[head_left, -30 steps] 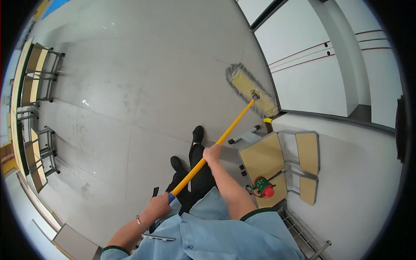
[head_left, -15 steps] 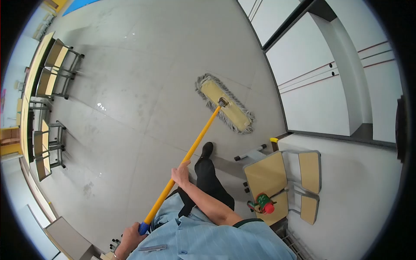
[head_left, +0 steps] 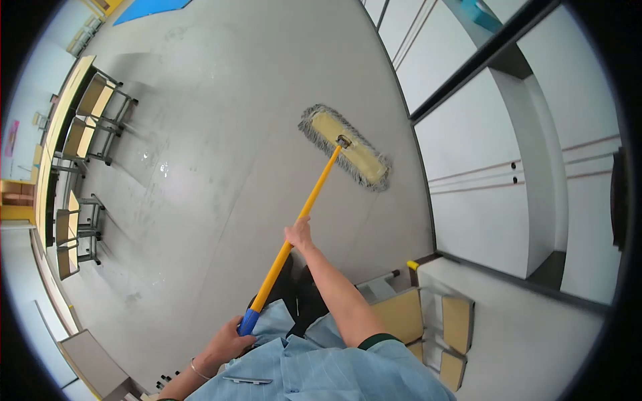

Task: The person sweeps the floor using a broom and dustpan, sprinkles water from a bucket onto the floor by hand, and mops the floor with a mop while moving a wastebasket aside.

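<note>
A long yellow mop handle (head_left: 273, 275) slants up from my body to a flat mop head (head_left: 344, 147) with grey fringe, which lies on the grey floor. My right hand (head_left: 299, 234) is wrapped round the middle of the handle. Lower down, my left hand (head_left: 231, 339) is closed at the blue end grip (head_left: 248, 323). Part of that hand's grip is hidden from view.
White cabinets (head_left: 475, 134) line the right side. Wooden-seated chairs (head_left: 398, 314) stand at the lower right by a white surface (head_left: 508, 307). Along the left are a long table (head_left: 65, 120) and several chairs (head_left: 92, 97). A blue mat (head_left: 150, 8) lies at the top.
The mop head first moved left, away from the cabinets, and now lies a little higher in view. Both hands keep hold of the handle. The chairs at right sit lower in view; the red-capped bottle has left view.
</note>
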Demonstrator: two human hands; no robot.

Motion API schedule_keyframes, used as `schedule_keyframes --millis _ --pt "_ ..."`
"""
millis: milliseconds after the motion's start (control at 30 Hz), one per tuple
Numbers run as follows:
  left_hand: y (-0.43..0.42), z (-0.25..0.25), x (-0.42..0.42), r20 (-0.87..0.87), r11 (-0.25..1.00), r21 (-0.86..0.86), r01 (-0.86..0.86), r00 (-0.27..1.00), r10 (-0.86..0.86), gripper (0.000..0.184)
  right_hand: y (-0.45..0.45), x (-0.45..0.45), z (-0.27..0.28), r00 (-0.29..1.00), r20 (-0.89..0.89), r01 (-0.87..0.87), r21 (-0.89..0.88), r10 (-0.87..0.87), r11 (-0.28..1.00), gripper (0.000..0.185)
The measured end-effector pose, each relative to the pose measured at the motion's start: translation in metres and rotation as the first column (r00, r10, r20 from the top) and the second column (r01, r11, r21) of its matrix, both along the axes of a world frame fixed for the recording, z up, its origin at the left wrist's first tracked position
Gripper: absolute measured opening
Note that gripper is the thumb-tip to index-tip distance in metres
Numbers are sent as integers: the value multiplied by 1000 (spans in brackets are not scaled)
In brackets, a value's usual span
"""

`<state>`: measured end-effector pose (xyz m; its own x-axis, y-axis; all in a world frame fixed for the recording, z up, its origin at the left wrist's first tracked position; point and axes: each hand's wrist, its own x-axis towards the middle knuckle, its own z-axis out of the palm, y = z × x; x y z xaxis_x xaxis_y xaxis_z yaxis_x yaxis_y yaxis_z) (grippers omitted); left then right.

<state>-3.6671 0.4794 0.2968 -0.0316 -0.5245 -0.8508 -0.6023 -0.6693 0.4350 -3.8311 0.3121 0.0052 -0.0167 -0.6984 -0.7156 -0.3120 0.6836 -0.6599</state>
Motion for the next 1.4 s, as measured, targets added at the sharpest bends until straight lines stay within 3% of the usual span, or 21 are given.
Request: schedule_keyframes --millis 67,100,200,267,400,467,533,700,767,833,900,967,1067,1133,1200,1267,1400 --pt "-22 -25 -12 19 985 -151 86 996 -84 32 -32 -11 -43 997 -29 64 -131 -68 989 68" --pt "-40 -30 -21 8 992 -116 39 999 -38 32 -49 -17 -70 994 -39 94 -196 -104 976 59" --pt "-112 -44 -55 -35 995 -30 -100 994 99 30 -118 -44 -39 965 180 205 -79 -188 976 77" --pt "-163 -55 -71 -83 982 8 -188 979 188 24 -149 -49 -28 972 171 181 -99 -163 978 86" --pt "-260 -111 -100 -84 987 -102 -125 990 117 28 -223 -66 45 909 322 289 -27 -265 957 93" --pt "-339 -112 -128 -54 990 -112 -87 995 82 26 -279 -82 56 914 282 306 -8 -291 952 89" --pt "-389 -136 -153 -21 968 -238 -74 997 71 25 -337 -106 49 911 269 325 1 -313 946 87" --pt "-551 -137 -223 -15 945 -318 -74 997 73 22 -502 -173 32 884 349 358 -83 -310 930 72" --pt "-618 -131 -251 -82 969 -192 -155 987 142 20 -570 -203 25 891 369 324 -105 -265 940 62" --pt "-686 -125 -281 -89 959 -211 -190 981 175 17 -634 -234 12 895 372 306 -116 -245 945 53" --pt "-740 -157 -313 -84 939 -270 -212 977 197 20 -704 -263 0 914 366 238 -142 -172 961 49" --pt "-753 -183 -354 15 832 -537 -138 985 174 30 -727 -305 -3 952 293 128 -106 -92 986 44" --pt "-755 -166 -379 -62 914 -338 -227 974 219 43 -773 -339 -6 988 24 -153 -4 153 988 33" --pt "-740 -151 -373 -117 934 -270 -234 971 209 46 -779 -339 -3 975 -120 -190 -1 188 982 28" --pt "-713 -126 -358 -89 929 -283 -237 971 221 46 -782 -335 -30 966 -154 -211 -7 208 977 39" --pt "-684 -102 -336 -69 932 -263 -249 968 239 52 -787 -329 -57 963 -156 -202 128 221 971 36" --pt "-622 -37 -291 -37 946 -156 -285 958 283 52 -748 -281 -36 964 -110 -215 209 242 954 16"
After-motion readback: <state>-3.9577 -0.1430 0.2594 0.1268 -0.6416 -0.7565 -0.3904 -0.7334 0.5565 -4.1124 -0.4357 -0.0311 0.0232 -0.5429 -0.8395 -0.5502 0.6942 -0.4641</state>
